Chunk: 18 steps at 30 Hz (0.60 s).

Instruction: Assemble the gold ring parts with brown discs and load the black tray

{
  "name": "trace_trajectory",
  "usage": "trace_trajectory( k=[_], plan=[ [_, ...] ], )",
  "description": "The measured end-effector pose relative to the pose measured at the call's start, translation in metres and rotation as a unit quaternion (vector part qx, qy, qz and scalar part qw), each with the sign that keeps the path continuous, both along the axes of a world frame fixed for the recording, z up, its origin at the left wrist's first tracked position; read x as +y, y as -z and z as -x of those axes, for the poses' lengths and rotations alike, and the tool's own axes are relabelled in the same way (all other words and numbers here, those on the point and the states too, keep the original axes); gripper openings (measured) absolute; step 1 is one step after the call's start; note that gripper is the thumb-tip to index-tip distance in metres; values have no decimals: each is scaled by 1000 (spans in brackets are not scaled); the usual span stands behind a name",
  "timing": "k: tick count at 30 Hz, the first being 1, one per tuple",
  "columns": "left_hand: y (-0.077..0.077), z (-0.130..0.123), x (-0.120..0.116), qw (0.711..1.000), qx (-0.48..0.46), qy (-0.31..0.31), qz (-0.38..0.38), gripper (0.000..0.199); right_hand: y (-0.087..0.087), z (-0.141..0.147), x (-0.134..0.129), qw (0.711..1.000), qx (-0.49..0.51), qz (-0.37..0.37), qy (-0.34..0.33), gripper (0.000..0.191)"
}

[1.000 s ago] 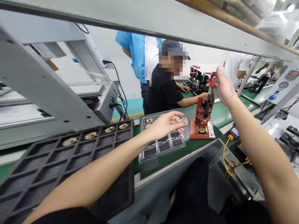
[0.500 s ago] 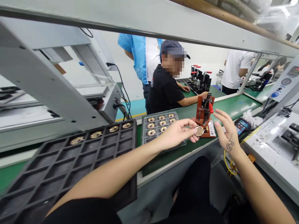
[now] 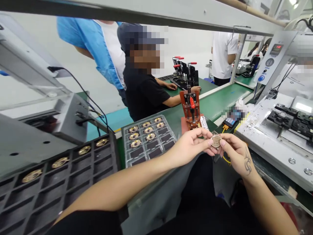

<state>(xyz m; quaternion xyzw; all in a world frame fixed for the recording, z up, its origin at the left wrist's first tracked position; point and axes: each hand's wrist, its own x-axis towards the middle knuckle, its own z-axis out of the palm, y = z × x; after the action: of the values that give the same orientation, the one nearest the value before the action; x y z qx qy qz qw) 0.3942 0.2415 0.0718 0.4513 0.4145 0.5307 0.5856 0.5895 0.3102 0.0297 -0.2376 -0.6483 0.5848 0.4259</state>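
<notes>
Between my two hands is a round, gold-rimmed watch case (image 3: 216,141), its engraved back facing up. My left hand (image 3: 195,143) pinches its left edge between thumb and fingers. On the opposite edge, the thumb and fingers of my right hand (image 3: 236,151) are closed on it too. Just beyond the hands stands a reddish-brown hand press (image 3: 190,106) with a red lever handle. To the left of my hands, a clear plastic tray (image 3: 168,138) bears several gold watch cases (image 3: 151,137) in its pockets.
A black compartment tray (image 3: 80,182) with several gold cases along its far row fills the lower left. A co-worker in a cap (image 3: 144,81) sits across the green bench (image 3: 220,98), near black presses (image 3: 186,71). At right stands a white machine (image 3: 276,130).
My right hand has come away from beside the press's red lever and taken hold of the watch case's right edge. The case is nearer to me, and the view has turned right.
</notes>
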Motion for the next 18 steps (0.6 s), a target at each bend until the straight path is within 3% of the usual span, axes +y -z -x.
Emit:
trace_trajectory(
  k=[10, 18],
  plan=[
    [-1, -11, 8, 999, 2, 25, 22, 45, 9, -16, 6, 995, 59, 65, -43, 23],
    [4, -9, 3, 999, 12, 26, 21, 42, 10, -16, 5, 997, 32, 54, -55, 28]
  ],
)
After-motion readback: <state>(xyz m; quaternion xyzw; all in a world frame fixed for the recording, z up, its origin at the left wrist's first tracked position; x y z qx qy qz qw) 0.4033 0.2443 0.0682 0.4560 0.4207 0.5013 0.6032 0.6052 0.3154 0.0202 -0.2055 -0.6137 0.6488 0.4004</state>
